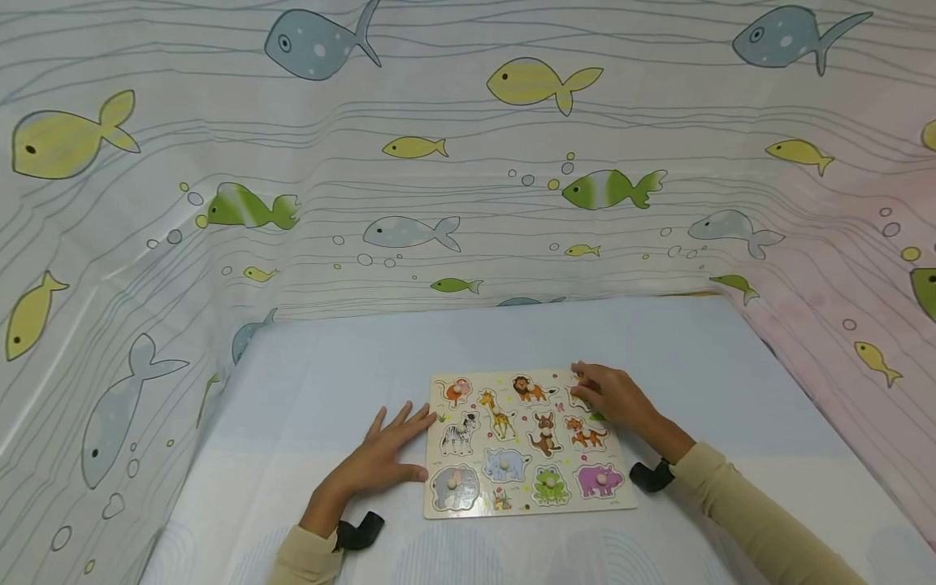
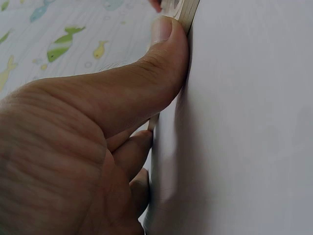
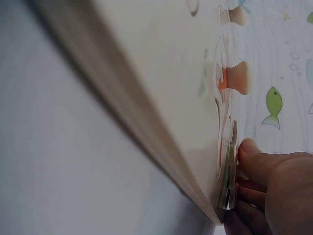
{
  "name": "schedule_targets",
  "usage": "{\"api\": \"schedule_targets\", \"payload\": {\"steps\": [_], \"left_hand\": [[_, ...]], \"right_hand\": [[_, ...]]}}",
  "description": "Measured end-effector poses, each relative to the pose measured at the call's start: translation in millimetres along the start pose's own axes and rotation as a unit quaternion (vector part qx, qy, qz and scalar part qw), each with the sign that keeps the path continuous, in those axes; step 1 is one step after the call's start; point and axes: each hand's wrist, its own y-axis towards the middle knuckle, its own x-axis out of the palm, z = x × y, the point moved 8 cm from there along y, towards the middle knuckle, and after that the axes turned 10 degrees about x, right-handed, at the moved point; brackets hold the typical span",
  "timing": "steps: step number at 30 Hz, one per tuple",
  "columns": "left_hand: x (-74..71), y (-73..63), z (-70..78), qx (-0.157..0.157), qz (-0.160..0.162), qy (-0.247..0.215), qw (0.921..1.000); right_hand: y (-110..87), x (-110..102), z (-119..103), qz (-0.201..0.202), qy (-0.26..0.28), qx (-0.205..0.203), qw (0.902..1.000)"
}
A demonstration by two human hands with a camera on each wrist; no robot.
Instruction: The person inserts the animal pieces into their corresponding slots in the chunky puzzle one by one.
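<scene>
A wooden animal peg puzzle board (image 1: 478,443) lies flat on the table, with a giraffe, lion, zebra, frog and other animals in it. My left hand (image 1: 383,455) is at its left edge, fingers spread, with thumb and fingertips touching the side. Close up in the left wrist view, the thumb (image 2: 166,54) presses against the board's edge. At the top right corner is my right hand (image 1: 617,398). Its thumb and fingers pinch a thin wooden puzzle piece (image 3: 233,171), tilted close over the board. The hand covers most of that piece, so its animal cannot be told.
Round wooden knobs (image 3: 239,77) stand up from several pieces. A pale cloth (image 1: 351,357) covers the table. Fish-printed sheets (image 1: 468,187) rise behind and at both sides. Black wrist mounts (image 1: 361,532) sit on both wrists.
</scene>
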Motion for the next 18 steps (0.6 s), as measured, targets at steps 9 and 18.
{"api": "schedule_targets", "payload": {"steps": [9, 18], "left_hand": [[0.9, -2.4, 3.2, -0.005, -0.003, -0.001, 1.0], [-2.1, -3.3, 4.7, -0.009, -0.003, 0.008, 0.9999]], "right_hand": [[-2.5, 2.1, 0.8, -0.005, 0.001, -0.001, 1.0], [-1.8, -0.6, -2.6, 0.004, 0.004, -0.007, 1.0]]}}
